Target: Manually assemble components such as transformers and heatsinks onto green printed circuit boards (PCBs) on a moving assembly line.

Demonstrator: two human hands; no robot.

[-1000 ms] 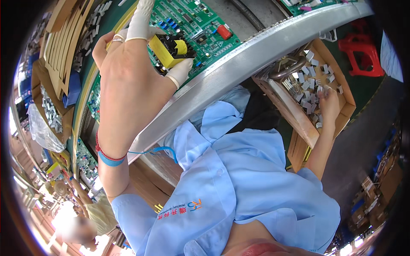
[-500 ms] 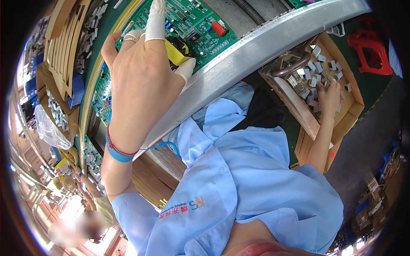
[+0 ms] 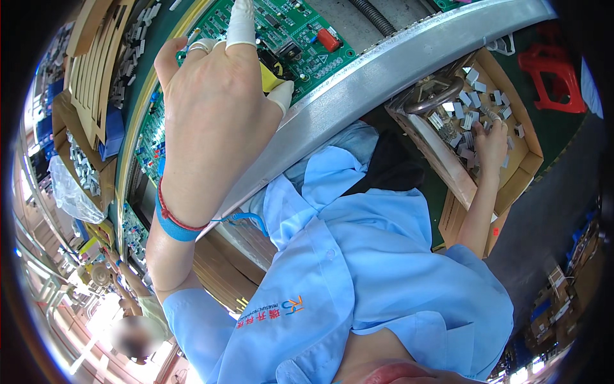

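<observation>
The left hand [image 3: 214, 109], back upward, is over the green board [image 3: 307, 16]. White finger cots [image 3: 242, 27] cover its thumb and index finger. The yellow part [image 3: 271, 78] is on the board, partly hidden by the hand, with the thumb just beside it. State of the left grip: cannot be determined, as the knuckles hide the contact. The red capacitor [image 3: 329, 40] stands on the board, clear of the fingers.

The right hand [image 3: 491, 144] is low inside the carton [image 3: 521, 169], among small white parts [image 3: 458, 110]. Its fingers are bent together at the tips; whether they grasp a part cannot be determined.

Possible faults:
- Tilt of the yellow part, if the thumb presses it sideways.
- Bent or displaced components, if the palm bears down on those hidden beneath it.
- Two parts lifted as one, caused by the loose, mixed pile in the carton.
- A dropped part, if the right fingertips take it off-centre or strike the carton wall.
- A snag at the metal rail [image 3: 364, 89], if the cord [image 3: 251, 217] of the wrist strap [image 3: 173, 225] catches its edge.
</observation>
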